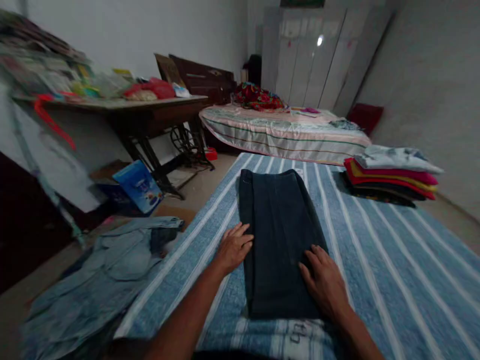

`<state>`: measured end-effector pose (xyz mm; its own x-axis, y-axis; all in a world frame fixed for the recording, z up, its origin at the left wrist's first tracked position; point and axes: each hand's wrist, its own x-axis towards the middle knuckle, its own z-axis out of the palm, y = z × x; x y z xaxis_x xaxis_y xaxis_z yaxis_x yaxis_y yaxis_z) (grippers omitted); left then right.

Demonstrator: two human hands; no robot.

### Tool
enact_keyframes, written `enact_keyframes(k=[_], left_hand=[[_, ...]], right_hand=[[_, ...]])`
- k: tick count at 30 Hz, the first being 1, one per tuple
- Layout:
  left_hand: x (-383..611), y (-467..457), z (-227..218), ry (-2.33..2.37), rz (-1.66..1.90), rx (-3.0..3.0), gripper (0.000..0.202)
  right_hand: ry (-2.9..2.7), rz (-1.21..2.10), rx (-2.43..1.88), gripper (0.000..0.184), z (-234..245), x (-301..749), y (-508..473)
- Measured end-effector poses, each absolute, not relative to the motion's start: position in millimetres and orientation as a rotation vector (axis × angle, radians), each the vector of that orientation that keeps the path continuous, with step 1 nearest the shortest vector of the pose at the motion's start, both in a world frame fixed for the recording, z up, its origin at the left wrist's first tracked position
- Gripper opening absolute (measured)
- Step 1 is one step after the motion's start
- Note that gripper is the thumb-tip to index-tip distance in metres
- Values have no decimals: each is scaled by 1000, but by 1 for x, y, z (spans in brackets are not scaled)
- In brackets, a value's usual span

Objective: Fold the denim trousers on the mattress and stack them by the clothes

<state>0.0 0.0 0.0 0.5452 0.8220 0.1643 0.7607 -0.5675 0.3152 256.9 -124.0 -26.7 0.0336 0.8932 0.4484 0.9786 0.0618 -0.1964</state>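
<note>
Head view: the dark garment [279, 235] runs lengthwise between left hand [231, 248] and right hand [327, 281], both touching its sides, fingers [245, 239] slightly apart.

The dark navy trousers [279, 235] lie flat and mostly smooth on a blue blanket [375, 270] with white stripes, folded into a long, narrow panel. A layered fold runs down the left side, and the near edge is straight.
</note>
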Motion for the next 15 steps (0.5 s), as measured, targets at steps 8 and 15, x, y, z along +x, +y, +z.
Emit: enact_keyframes(k=[8, 15], left_hand=[[1, -1, 1, 1353, 453, 2568, 29], [1, -2, 2, 1339, 470, 2564, 29]], right_hand=[[-1874, -233, -1892, 38, -29, 256, -124], [-1869, -238, -1892, 37, -28, 256, -124]])
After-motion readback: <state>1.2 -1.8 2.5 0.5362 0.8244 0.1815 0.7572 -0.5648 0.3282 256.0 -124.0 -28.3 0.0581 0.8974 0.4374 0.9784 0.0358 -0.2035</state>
